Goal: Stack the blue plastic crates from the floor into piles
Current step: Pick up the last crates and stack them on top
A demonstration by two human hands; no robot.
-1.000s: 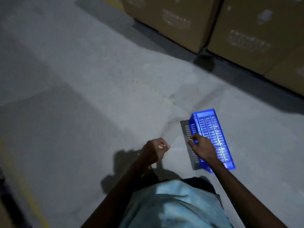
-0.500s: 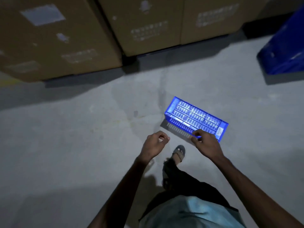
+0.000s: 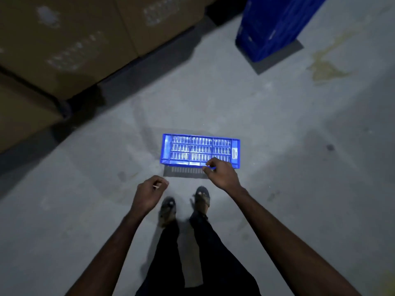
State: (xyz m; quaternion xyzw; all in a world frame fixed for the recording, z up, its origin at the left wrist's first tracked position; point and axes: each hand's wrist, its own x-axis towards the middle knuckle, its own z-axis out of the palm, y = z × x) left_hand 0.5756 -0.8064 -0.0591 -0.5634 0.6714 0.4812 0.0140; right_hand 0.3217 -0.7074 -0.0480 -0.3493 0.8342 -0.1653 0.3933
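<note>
Cardboard boxes (image 3: 70, 45) line the floor's (image 3: 277, 124) left edge. The left hand (image 3: 148, 194) is loosely curled, holding no crate. The slotted, shallow blue crate (image 3: 199, 149), long axis left-right, is carried by its near rim in the right hand (image 3: 222, 175), fingers closed. Far right, ahead, stands the blue pile (image 3: 275, 24), the likely destination.

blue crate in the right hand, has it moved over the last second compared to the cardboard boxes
Yes. The blue crate, held by the right hand, has left the cardboard boxes behind on the left and now nears the stack of blue crates ahead on the right.
</note>
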